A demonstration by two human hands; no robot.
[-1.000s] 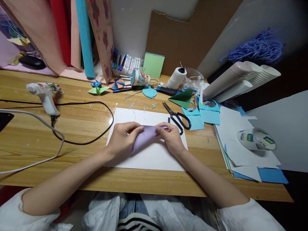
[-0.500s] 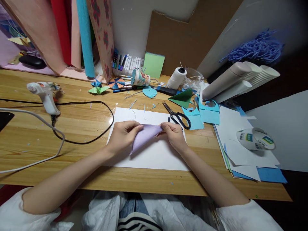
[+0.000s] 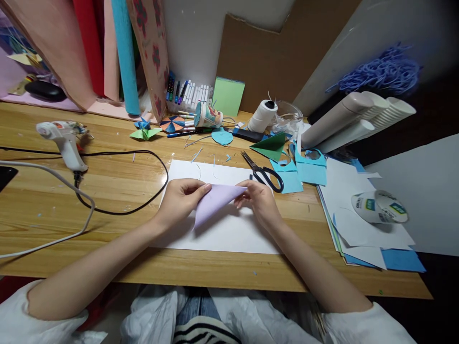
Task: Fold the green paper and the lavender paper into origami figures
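"Paper [image 3: 217,203], lilac and folded, held where?"
"Over a white sheet [image 3: 215,240], left hand [image 3: 181,200] pinching its upper left; right hand [image 3: 262,200] curled at its right corner, grip impossible to tell."

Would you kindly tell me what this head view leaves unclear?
Head view:
Folded lilac paper triangle: underside, facing away.
Left hand: some fingers, behind the paper.
Black-handled metal scissors: one handle loop, partly behind the right hand.
Smooth black object: cut off by the left edge.
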